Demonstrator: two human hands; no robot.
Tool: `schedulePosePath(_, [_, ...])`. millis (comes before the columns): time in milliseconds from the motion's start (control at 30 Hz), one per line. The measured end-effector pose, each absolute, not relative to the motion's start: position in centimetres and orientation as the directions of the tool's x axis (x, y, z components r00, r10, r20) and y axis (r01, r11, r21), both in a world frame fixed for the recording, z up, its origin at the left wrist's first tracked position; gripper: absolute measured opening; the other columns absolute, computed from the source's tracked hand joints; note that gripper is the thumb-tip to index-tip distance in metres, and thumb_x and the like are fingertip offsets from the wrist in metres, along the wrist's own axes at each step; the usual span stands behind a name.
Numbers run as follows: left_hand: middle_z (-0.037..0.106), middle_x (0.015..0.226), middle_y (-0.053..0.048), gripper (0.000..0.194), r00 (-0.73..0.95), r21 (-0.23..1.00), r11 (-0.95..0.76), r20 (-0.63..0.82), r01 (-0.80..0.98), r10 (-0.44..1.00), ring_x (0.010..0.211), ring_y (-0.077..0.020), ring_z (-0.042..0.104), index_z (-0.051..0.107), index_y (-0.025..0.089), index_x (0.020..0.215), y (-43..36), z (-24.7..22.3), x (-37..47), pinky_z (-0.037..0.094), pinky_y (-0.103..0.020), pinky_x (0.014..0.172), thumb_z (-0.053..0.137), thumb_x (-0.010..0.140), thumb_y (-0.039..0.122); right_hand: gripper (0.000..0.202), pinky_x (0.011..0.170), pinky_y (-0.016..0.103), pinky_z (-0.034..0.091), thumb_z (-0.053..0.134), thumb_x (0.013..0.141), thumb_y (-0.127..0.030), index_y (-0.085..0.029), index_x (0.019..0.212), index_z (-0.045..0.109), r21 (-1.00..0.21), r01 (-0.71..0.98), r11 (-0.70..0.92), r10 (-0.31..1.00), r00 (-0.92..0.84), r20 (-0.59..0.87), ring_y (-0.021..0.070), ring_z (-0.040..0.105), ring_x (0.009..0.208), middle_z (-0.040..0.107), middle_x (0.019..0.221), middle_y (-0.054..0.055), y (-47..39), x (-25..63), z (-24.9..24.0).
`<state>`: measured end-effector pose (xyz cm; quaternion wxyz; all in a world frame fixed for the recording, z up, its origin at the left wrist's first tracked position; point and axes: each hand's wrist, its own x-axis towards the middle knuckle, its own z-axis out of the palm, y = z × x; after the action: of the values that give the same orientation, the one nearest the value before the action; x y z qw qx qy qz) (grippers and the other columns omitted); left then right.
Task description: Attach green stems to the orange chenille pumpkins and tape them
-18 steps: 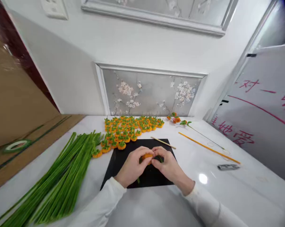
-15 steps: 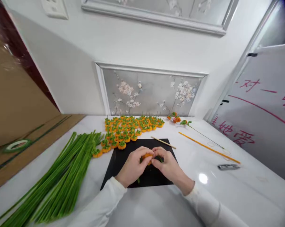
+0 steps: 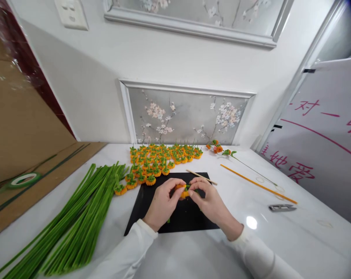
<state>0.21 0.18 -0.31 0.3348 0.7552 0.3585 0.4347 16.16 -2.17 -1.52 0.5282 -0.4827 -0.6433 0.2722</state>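
Note:
Over a black mat (image 3: 146, 211), my left hand (image 3: 163, 201) is closed, thumb and fingers pinching a small fuzzy orange pipe-cleaner piece (image 3: 184, 194). Against its right side, my right hand (image 3: 209, 200) pinches a green pipe cleaner (image 3: 188, 186) at the top of the orange piece. More green shows beneath the right fingers, partly hidden by them. Beyond the hands stand several rows of similar orange pieces with green tops (image 3: 151, 179), thin stems pointing up. A short green scrap (image 3: 168, 220) lies on the mat by my left wrist.
To the left lies a bundle of long green pipe cleaners (image 3: 85, 221), beside cardboard holding a tape roll (image 3: 24, 180). A thin wooden stick (image 3: 201, 176) crosses the mat's back edge. Rightward are an orange pipe cleaner (image 3: 258, 184), thread snips (image 3: 282, 208) and a stemmed orange spray (image 3: 218, 148).
My hands have drawn slightly apart, and more of the orange piece and its green top shows between them. The view has tilted up a little.

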Motion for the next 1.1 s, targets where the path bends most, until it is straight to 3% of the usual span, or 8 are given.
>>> schedulePosePath(133, [0.064,0.092,-0.004,0.015,0.428,0.686,-0.653,0.51,0.322,0.747,0.085,-0.0156,0.06,0.062,0.019,0.091,-0.2,-0.1,0.3,0.05,-0.028,0.077,0.048,0.088,0.015,0.011,0.089,0.034,0.043,0.057,0.076,-0.013,-0.02,0.076,0.065,-0.772,0.45,0.448,0.869,-0.017,0.494,0.0213,0.058,0.097,0.061,0.099,0.006,-2.4,16.2,-1.4])
schedulePosePath(267, [0.063,0.095,-0.005,0.015,0.448,0.651,-0.694,0.544,0.308,0.709,0.086,-0.0147,0.06,0.062,0.018,0.091,-0.4,-0.1,0.6,0.049,-0.026,0.077,0.048,0.088,0.013,0.012,0.087,0.034,0.044,0.056,0.072,-0.012,-0.02,0.069,0.064,-0.837,0.373,0.402,0.901,0.001,0.433,0.0202,0.059,0.092,0.061,0.096,0.005,-2.2,16.2,-1.6])
schedulePosePath(467, [0.062,0.094,-0.004,0.013,0.355,0.743,-0.619,0.524,0.254,0.775,0.085,-0.015,0.06,0.063,0.019,0.093,-0.1,-0.2,0.8,0.049,-0.025,0.073,0.05,0.088,0.017,0.009,0.074,0.033,0.044,0.064,0.069,-0.025,-0.018,0.064,0.064,-0.963,0.07,0.259,0.95,0.16,0.267,0.0222,0.057,0.087,0.058,0.096,0.007,-2.3,15.8,-1.1])
schedulePosePath(600, [0.063,0.089,-0.003,0.011,0.282,0.863,-0.489,0.442,0.124,0.852,0.081,-0.0155,0.061,0.061,0.019,0.092,0.1,-0.5,0.8,0.05,-0.026,0.072,0.053,0.087,0.024,0.014,0.077,0.033,0.042,0.069,0.066,-0.029,-0.017,0.061,0.062,-0.981,-0.09,0.175,0.971,0.183,0.156,0.0236,0.056,0.093,0.058,0.099,0.006,-2.7,15.4,-0.5])
schedulePosePath(700, [0.064,0.088,-0.003,0.013,0.286,0.89,-0.445,0.402,0.102,0.869,0.08,-0.0162,0.062,0.061,0.018,0.094,0.2,-0.6,0.6,0.051,-0.027,0.072,0.054,0.086,0.026,0.013,0.082,0.034,0.042,0.067,0.07,-0.03,-0.018,0.064,0.064,-0.979,-0.029,0.201,0.973,0.122,0.196,0.0239,0.056,0.096,0.059,0.099,0.006,-2.6,15.6,-0.7])
schedulePosePath(833, [0.065,0.09,-0.004,0.013,0.365,0.805,-0.542,0.443,0.241,0.819,0.081,-0.0165,0.061,0.064,0.018,0.092,0.0,-0.1,0.3,0.05,-0.027,0.07,0.053,0.086,0.023,0.01,0.091,0.036,0.04,0.063,0.076,-0.027,-0.02,0.072,0.069,-0.907,0.231,0.351,0.925,0.062,0.374,0.023,0.055,0.101,0.06,0.101,0.007,-2.2,16.2,-1.2])
schedulePosePath(900, [0.066,0.091,-0.004,0.014,0.401,0.781,-0.571,0.452,0.253,0.797,0.082,-0.0166,0.061,0.065,0.018,0.092,-0.1,0.1,0.3,0.05,-0.027,0.071,0.052,0.086,0.022,0.01,0.09,0.036,0.041,0.061,0.077,-0.026,-0.02,0.072,0.068,-0.887,0.268,0.376,0.913,0.057,0.405,0.0225,0.055,0.1,0.06,0.099,0.007,-2.1,16.3,-1.4])
schedulePosePath(1100, [0.068,0.093,-0.005,0.017,0.341,0.879,-0.46,0.396,0.128,0.853,0.084,-0.0176,0.063,0.064,0.017,0.097,0.1,-0.2,0.7,0.053,-0.029,0.074,0.055,0.085,0.025,0.021,0.074,0.031,0.045,0.063,0.074,-0.033,-0.017,0.063,0.058,-0.97,-0.014,0.244,0.954,0.183,0.237,0.0211,0.055,0.09,0.057,0.099,0.008,-2.8,15.5,-0.8])
